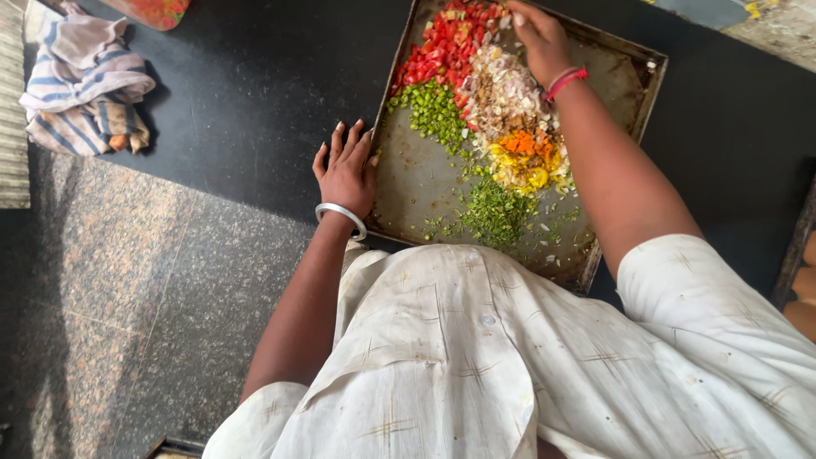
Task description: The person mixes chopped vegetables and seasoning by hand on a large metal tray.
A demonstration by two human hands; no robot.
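Left hand (346, 172) flat, fingers spread, on metal tray (414, 183) left edge, holding nothing. Right hand (538, 36) at tray's far end, grip cupped over chopped onion (501, 89) w/ tomato (442, 47); closure unclear.

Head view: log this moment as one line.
left hand flat on tray edge | right hand in chopped onion | red, green, yellow vegetable piles on tray

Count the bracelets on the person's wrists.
2. A silver bangle sits on the left wrist, beside the tray. A red band circles the right wrist, over the chopped vegetables. None others show.
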